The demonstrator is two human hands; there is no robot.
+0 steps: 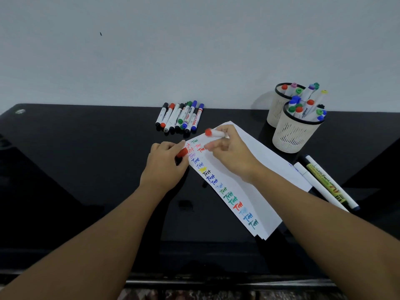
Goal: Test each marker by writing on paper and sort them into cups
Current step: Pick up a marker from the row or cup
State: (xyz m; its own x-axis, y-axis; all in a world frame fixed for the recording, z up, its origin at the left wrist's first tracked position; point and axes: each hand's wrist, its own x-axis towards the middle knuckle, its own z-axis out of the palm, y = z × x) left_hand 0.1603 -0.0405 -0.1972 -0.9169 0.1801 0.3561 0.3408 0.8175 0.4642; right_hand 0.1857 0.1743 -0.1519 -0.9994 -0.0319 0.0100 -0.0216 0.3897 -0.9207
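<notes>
Now the red marker (215,133) lies across the right hand (230,148), its curled fingers (216,145) pinching the white barrel above the paper (249,169). Beside the sheet, the left hand (165,164) pinches what looks like the red cap (181,152), low over the counter (86,169).

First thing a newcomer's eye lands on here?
Probably the white paper mid-table, one edge lined with colourful "Test" scribbles, where the right hand holds a red-ended marker and the left hand pinches a red cap. Next, two marker-stuffed cups at far right.
</notes>
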